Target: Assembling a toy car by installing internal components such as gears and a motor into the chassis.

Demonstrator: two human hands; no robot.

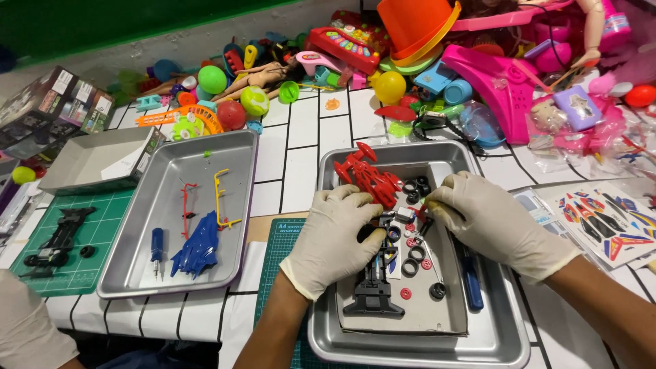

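While both gloved hands work inside the right steel tray (492, 342), the left hand (338, 236) lies curled, palm down, over the black toy car chassis (374, 290) at the tray's middle; whether it grips it cannot be told. The right hand (488, 222) is half closed, fingertips pinching a small part too tiny to identify. The red car body shell (369, 176) sits by the tray's far-left corner, loose black tyres (417, 188) beside it. The left steel tray (130, 273) holds a blue body shell (198, 247)

White gridded tabletop (301, 143), green wall (102, 20), bright even light
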